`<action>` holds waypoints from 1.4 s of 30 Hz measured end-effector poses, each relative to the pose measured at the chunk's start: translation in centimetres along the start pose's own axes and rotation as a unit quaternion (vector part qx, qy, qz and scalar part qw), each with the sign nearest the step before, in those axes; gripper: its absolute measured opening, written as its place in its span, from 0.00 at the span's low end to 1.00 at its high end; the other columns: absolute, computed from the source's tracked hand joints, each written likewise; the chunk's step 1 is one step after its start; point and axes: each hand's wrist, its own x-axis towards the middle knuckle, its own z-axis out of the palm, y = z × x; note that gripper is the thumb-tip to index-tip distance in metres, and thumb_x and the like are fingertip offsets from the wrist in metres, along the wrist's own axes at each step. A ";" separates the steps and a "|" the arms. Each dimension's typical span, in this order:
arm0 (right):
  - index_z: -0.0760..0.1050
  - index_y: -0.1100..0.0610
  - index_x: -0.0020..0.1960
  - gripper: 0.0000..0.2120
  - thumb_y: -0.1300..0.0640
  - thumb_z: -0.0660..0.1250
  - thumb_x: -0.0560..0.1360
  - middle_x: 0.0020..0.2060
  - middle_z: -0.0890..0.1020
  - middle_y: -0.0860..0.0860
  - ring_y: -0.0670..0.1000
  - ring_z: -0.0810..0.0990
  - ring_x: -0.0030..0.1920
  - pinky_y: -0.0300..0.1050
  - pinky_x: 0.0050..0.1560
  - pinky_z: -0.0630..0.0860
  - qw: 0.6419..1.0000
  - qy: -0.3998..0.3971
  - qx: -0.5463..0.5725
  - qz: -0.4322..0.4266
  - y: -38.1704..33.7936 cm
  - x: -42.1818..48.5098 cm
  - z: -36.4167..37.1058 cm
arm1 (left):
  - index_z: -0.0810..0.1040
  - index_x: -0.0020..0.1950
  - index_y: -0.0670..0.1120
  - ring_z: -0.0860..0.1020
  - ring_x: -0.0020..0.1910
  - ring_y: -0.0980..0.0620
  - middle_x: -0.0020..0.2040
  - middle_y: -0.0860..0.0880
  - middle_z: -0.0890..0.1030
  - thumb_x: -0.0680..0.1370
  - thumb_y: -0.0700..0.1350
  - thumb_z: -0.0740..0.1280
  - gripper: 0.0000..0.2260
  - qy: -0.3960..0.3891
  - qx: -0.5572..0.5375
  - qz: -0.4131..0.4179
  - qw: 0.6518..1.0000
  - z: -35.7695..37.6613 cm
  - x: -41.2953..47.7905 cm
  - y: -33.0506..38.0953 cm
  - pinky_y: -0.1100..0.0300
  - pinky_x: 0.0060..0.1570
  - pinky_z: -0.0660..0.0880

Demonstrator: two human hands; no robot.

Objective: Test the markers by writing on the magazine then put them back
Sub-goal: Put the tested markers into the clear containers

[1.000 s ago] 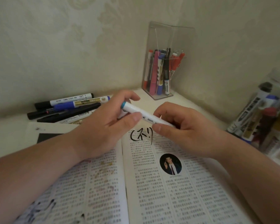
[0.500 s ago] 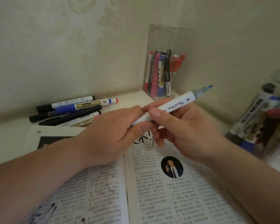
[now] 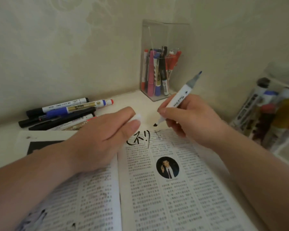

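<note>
**Marker uncapped, tip down at top of R page**

Nearest: magazine (image 3: pixel 173 197) lies open on table (image 3: pixel 128 99), dense print on both pages. Round portrait photo (image 3: pixel 167 167) on R page. Black scribble (image 3: pixel 138 138) at top of R page, beside the gutter. Dark smudges at L page's near corner.

L hand (image 3: pixel 103 139) over top of L page, forearm crossing the page. Grip: thumb + forefinger clamped on white cap (image 3: pixel 138 117); only the cap's end shows.

R hand (image 3: pixel 195 120) over top of R page. Grip clamped on white marker (image 3: pixel 178 100), pen-style, barrel tilted up and to the R. Dark chisel tip (image 3: pixel 155 125) points down, just past the page's top edge, near the scribble. Touching the surface or not: can't tell. Upper end grey w/ bare blue nib. Cap and tip apart, close.

Behind L hand: loose markers (image 3: pixel 65 114) piled on table by the wall. Far corner: clear box (image 3: pixel 165 34), more markers standing inside. R edge: second clear container (image 3: pixel 280 75), blurred, markers inside.
</note>
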 end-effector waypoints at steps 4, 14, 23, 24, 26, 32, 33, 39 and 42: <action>0.80 0.57 0.41 0.06 0.63 0.70 0.77 0.29 0.79 0.52 0.54 0.74 0.31 0.48 0.30 0.70 0.999 -0.009 0.004 0.036 0.4 0.0 -0.4 | 0.66 0.44 0.50 0.73 0.39 0.51 0.37 0.53 0.70 0.85 0.55 0.52 0.14 -0.031 0.013 0.017 0.999 0.2 0.0 -0.3 0.50 0.41 0.70; 0.82 0.56 0.40 0.08 0.55 0.72 0.77 0.29 0.82 0.48 0.44 0.76 0.28 0.38 0.31 0.71 0.997 -0.016 -0.074 0.027 0.5 0.2 -0.1 | 0.71 0.49 0.57 0.74 0.44 0.59 0.43 0.59 0.72 0.84 0.59 0.55 0.10 -0.059 0.073 0.033 0.995 0.5 0.3 -1.2 0.67 0.43 0.67; 0.80 0.53 0.37 0.10 0.57 0.72 0.77 0.26 0.81 0.44 0.39 0.76 0.25 0.32 0.28 0.69 0.997 0.034 -0.066 0.020 0.8 0.4 0.2 | 0.71 0.48 0.64 0.75 0.43 0.60 0.44 0.62 0.73 0.79 0.68 0.54 0.11 -0.043 0.087 0.016 0.995 0.3 0.5 -1.5 0.66 0.39 0.64; 0.81 0.53 0.37 0.10 0.56 0.72 0.77 0.27 0.81 0.44 0.39 0.76 0.26 0.31 0.28 0.69 0.997 0.027 -0.068 0.016 0.7 0.4 0.3 | 0.70 0.45 0.62 0.74 0.42 0.59 0.43 0.61 0.73 0.79 0.68 0.54 0.13 -0.040 0.089 0.017 0.995 0.3 0.5 -1.5 0.65 0.38 0.65; 0.81 0.54 0.37 0.10 0.56 0.72 0.77 0.27 0.81 0.46 0.40 0.76 0.27 0.34 0.30 0.70 0.996 0.021 -0.080 0.017 0.7 0.4 0.2 | 0.70 0.40 0.58 0.74 0.41 0.57 0.41 0.58 0.72 0.80 0.67 0.54 0.17 -0.038 0.090 0.020 0.995 0.3 0.5 -1.5 0.64 0.37 0.64; 0.79 0.61 0.38 0.09 0.60 0.71 0.76 0.24 0.77 0.48 0.47 0.71 0.25 0.41 0.28 0.68 0.997 0.003 -0.068 0.026 0.9 0.4 -0.1 | 0.72 0.41 0.54 0.74 0.40 0.54 0.38 0.55 0.72 0.85 0.58 0.58 0.15 -0.041 0.052 0.006 0.998 0.4 0.6 -1.4 0.62 0.40 0.68; 0.80 0.59 0.38 0.09 0.58 0.72 0.77 0.24 0.77 0.47 0.45 0.72 0.24 0.40 0.28 0.68 0.997 0.013 -0.070 0.026 0.9 0.4 -0.1 | 0.72 0.43 0.55 0.74 0.41 0.54 0.39 0.55 0.73 0.85 0.57 0.57 0.13 -0.042 0.046 0.000 0.998 0.4 0.5 -1.3 0.60 0.41 0.70; 0.79 0.60 0.38 0.08 0.61 0.71 0.76 0.24 0.77 0.47 0.43 0.73 0.24 0.38 0.28 0.69 0.997 0.019 -0.074 0.033 0.8 0.6 -0.2 | 0.75 0.53 0.61 0.75 0.47 0.59 0.46 0.61 0.74 0.84 0.59 0.55 0.10 -0.046 0.046 -0.009 0.998 0.4 0.5 -1.4 0.66 0.43 0.67; 0.79 0.61 0.38 0.08 0.63 0.71 0.76 0.23 0.76 0.46 0.43 0.72 0.24 0.35 0.26 0.68 0.997 0.002 -0.072 0.019 0.8 0.4 -0.2 | 0.76 0.55 0.60 0.75 0.48 0.63 0.46 0.65 0.74 0.82 0.60 0.57 0.10 -0.043 0.057 -0.005 0.997 0.5 0.6 -1.5 0.68 0.43 0.66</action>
